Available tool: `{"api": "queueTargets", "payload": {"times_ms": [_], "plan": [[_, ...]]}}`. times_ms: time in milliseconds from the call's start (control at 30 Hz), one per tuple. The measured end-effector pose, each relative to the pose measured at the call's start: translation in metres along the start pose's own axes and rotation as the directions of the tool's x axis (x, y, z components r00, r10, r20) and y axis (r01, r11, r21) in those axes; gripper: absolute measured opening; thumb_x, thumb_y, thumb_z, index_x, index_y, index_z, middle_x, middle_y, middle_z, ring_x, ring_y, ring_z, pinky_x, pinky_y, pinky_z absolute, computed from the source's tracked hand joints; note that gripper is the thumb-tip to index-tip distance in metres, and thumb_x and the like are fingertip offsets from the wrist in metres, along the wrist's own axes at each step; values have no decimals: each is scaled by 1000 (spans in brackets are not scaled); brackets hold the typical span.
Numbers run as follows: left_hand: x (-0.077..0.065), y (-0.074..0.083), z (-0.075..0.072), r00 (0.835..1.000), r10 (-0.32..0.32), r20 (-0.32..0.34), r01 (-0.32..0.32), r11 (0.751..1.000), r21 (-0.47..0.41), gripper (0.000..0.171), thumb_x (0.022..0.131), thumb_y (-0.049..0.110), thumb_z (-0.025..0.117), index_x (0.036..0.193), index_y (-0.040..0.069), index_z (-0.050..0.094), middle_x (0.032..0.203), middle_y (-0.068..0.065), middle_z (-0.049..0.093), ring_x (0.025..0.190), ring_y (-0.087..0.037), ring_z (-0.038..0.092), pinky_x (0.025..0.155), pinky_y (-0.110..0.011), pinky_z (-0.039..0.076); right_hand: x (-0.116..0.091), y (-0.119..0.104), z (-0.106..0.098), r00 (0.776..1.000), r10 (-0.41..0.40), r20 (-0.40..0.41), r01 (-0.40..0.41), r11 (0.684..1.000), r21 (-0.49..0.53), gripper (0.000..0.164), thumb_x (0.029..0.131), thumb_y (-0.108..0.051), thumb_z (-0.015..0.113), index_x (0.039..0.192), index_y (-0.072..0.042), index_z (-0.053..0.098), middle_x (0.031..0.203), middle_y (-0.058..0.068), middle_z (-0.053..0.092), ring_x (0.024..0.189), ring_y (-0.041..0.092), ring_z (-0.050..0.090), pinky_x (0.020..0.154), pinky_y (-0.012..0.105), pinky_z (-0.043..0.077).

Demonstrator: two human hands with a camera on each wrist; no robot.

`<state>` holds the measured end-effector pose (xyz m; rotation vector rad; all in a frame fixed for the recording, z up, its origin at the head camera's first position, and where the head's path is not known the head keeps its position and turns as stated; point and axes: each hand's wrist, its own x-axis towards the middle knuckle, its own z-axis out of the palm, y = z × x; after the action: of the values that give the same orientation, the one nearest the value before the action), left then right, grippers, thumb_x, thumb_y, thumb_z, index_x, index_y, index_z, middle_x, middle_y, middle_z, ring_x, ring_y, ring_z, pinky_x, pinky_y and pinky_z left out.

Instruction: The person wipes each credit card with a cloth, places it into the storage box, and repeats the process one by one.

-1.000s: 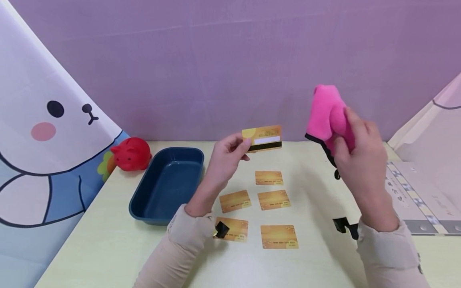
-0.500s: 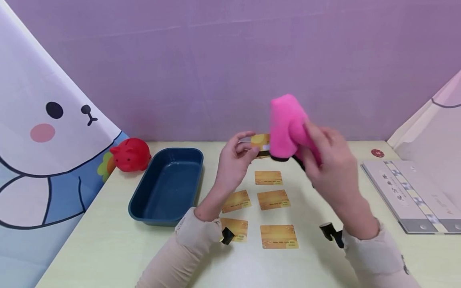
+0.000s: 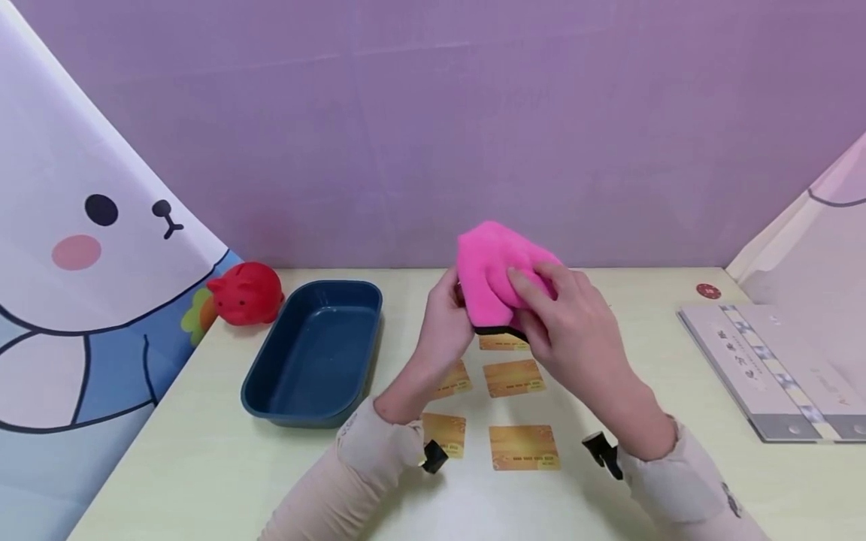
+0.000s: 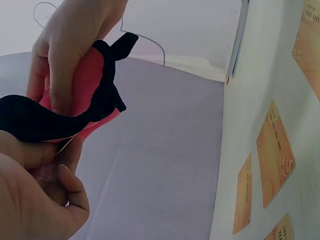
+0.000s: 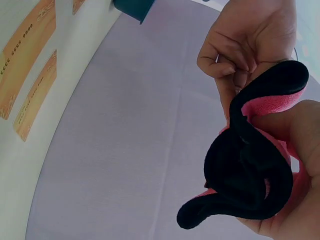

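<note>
My right hand (image 3: pixel 575 330) grips a pink plush cloth (image 3: pixel 489 274) with a black border, raised above the table. The cloth is bunched up, and its dark edging (image 5: pixel 272 180) faces the right wrist camera. My left hand (image 3: pixel 443 323) is up against the cloth's left side, with finger and thumb pinching a bank card. In the head view that card is hidden behind the cloth; the left wrist view shows only a thin sliver of the card (image 4: pixel 66 143) between the fingers and the black border.
Several gold bank cards (image 3: pixel 524 448) lie on the table below the hands. To the left stand a dark blue tray (image 3: pixel 255 398) and a red piggy bank (image 3: pixel 247 294). At the right are a grey folder-like book (image 3: pixel 737 376) and a red chip (image 3: pixel 708 291).
My right hand has carried the pink cloth left and down to my left hand, covering the held card. My left hand has shifted slightly right and lower.
</note>
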<state>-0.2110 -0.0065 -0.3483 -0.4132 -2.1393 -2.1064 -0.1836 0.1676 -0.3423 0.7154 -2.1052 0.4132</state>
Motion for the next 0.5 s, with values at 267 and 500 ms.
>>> {"api": "queueTargets", "payload": {"times_ms": [267, 500], "plan": [[2, 3, -3, 1000, -20, -1, 20, 1000, -15, 41, 94, -14, 48, 129, 5, 58, 85, -12, 64, 66, -12, 50, 60, -23, 42, 2, 4, -1, 999, 42, -11, -43, 999, -28, 36, 83, -14, 81, 117, -11, 72, 113, 24, 66, 95, 45, 64, 74, 55, 55], [6, 11, -11, 1000, 19, 12, -18, 998, -59, 33, 96, 0, 64, 128, 6, 60, 96, -24, 70, 78, -15, 64, 76, -25, 53, 1, 24, -7, 990, 134, -50, -137, 988, -70, 30, 87, -7, 72, 117, -7, 72, 104, 24, 68, 89, 42, 65, 66, 56, 55]]}}
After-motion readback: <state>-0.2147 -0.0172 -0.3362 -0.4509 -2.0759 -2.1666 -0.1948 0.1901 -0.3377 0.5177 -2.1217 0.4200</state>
